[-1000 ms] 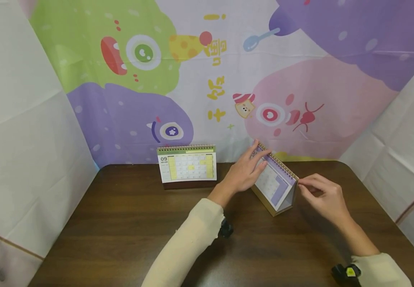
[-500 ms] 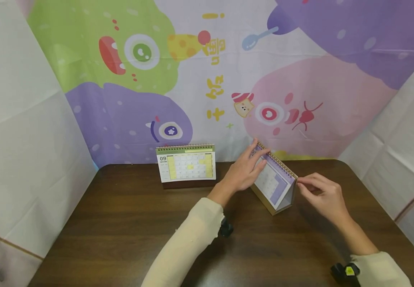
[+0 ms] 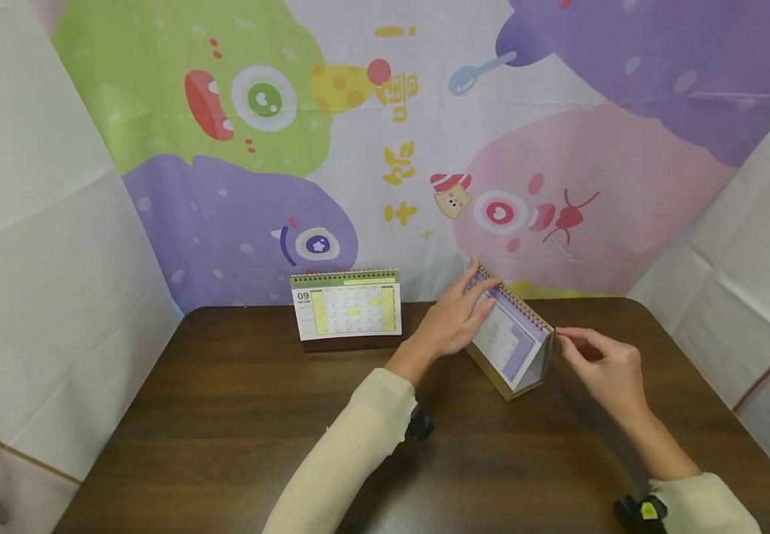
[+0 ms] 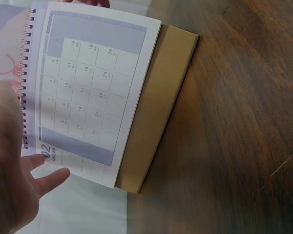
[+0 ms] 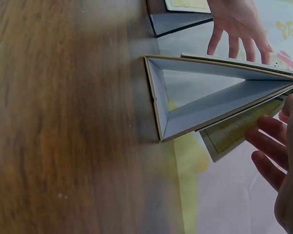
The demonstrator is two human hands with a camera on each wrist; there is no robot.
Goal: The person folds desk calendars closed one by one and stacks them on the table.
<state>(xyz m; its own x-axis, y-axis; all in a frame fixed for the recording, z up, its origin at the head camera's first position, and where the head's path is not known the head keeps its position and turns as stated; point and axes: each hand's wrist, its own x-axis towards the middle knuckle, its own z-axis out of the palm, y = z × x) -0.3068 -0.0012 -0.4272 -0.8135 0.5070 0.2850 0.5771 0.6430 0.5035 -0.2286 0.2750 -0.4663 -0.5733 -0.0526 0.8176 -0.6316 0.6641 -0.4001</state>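
Note:
A purple desk calendar [image 3: 501,334] with a spiral-bound top stands angled on its tan triangular stand [image 4: 158,109]; "02" shows on its front page in the left wrist view. My left hand [image 3: 453,319] rests on its far upper end, straight fingers lying over the spiral and page. At the near top corner, my right hand [image 3: 608,367] pinches the edge between thumb and index finger. From the right side, the hollow stand shows end-on, and a yellowish page [image 5: 229,131] hangs away from its back, beside the loosely bent other fingers of my right hand.
Left of it stands a second desk calendar [image 3: 348,305], green and yellow, showing "09" on a dark red base. Both are on a brown wooden table [image 3: 238,415]. A cartoon-printed cloth [image 3: 385,252] hangs right behind the table, with white sheets at both sides.
My right hand has shifted slightly, its index finger now more arched at the calendar's corner. The left hand and both calendars stay in place.

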